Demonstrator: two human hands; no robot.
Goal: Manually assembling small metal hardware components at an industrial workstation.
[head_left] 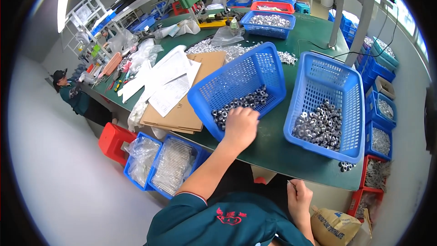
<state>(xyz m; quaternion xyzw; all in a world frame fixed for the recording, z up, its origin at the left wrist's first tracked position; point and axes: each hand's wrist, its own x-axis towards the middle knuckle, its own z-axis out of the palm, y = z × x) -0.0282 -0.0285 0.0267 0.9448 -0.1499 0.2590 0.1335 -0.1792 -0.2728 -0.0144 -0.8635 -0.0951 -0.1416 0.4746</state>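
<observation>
My left hand (241, 128) reaches over the near rim of a tilted blue plastic basket (207, 93). Its fingers curl down at small dark-and-silver ring-shaped metal parts (248, 101), and the fingertips are hidden. Low in front of my body, past the table's near edge, my right hand (299, 197) is closed in a pinch. A tiny dark bit shows at its fingertips, too small to name. To the right stands a second blue basket (298, 95), with a heap of similar metal parts (321, 125) in its near end.
Papers (170, 82) and flat cardboard (207, 61) lie left of the tilted basket on the green table (268, 148). Loose silver parts (234, 52) spread behind it. Several loaded bins (380, 141) line the right side. A person (73, 93) is at far left.
</observation>
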